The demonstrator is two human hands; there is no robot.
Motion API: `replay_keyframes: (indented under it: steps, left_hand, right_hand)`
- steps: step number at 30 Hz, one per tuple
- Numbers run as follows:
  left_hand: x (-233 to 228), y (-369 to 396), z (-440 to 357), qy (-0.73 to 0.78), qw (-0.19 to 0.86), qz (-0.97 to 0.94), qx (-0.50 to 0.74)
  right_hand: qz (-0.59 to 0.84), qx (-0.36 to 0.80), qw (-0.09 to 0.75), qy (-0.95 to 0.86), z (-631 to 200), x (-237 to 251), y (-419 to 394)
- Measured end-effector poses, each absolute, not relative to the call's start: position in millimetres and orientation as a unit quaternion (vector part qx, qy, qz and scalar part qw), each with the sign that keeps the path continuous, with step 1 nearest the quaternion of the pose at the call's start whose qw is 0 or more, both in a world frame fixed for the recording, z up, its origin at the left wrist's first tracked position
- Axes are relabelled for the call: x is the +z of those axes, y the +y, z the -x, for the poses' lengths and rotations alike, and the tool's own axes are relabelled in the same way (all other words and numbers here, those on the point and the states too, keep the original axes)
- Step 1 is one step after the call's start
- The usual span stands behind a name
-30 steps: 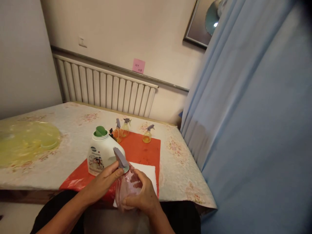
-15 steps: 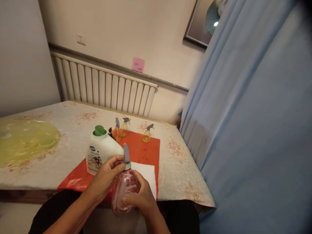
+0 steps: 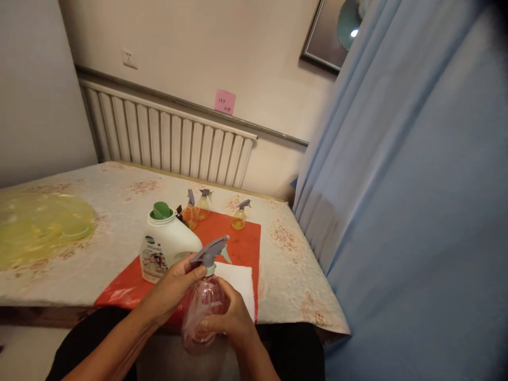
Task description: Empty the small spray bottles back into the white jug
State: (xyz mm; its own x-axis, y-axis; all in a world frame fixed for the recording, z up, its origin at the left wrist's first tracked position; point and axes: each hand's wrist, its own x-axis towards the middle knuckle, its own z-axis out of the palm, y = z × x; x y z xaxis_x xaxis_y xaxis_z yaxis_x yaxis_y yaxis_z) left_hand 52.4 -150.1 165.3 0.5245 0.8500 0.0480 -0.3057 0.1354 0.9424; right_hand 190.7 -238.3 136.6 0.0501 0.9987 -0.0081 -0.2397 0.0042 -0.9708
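Observation:
A clear pink spray bottle (image 3: 200, 317) with a grey trigger head (image 3: 210, 253) is held in front of me, before the table's front edge. My right hand (image 3: 234, 315) wraps round its body, thumb across the near side. At the neck, my left hand (image 3: 180, 280) pinches the pale green collar below the trigger head, which points to the right. Just behind my left hand stands a white detergent jug (image 3: 154, 254) with a green cup (image 3: 162, 210) in its mouth. Under the jug lies a red sheet (image 3: 234, 246), and a white folded cloth (image 3: 238, 278) rests on it.
Several small spray bottles stand further back, one yellowish bottle (image 3: 238, 219) apart on the right. A yellow translucent plastic item (image 3: 43, 227) lies at the left on the flowered tablecloth (image 3: 286, 275). A blue curtain (image 3: 397, 211) hangs at right; a radiator (image 3: 170, 137) lines the wall.
The grey trigger head has turned on the bottle, so its nozzle now points to the right and the trigger shows. My right hand keeps its hold on the body.

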Motion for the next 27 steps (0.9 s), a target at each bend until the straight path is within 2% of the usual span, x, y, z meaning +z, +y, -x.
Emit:
replay_keyframes:
  steps: [4,12,16,22,27]
  left_hand:
    - [164.2,-149.2,-54.1,0.277,0.731,-0.481,0.397]
    - [166.1,-149.3,-57.8,0.290,0.714,-0.494,0.403]
    - [169.8,-151.0,-56.6,0.263,0.749,-0.472,0.382]
    - [169.1,-149.5,-59.9,0.277,0.729,-0.474,0.409]
    - [171.1,-150.4,-61.3,0.231,0.765,-0.457,0.389]
  right_hand:
    - [0.456,0.544,0.571,-0.412,-193.3,130.7,-238.1]
    - [0.471,0.531,0.568,-0.417,-194.0,129.7,-238.1]
    - [0.469,0.533,0.568,-0.417,-194.3,130.3,-237.9]
    - [0.469,0.528,0.571,-0.419,-194.9,127.5,-238.8]
    - [0.471,0.525,0.570,-0.422,-196.3,130.1,-239.3]
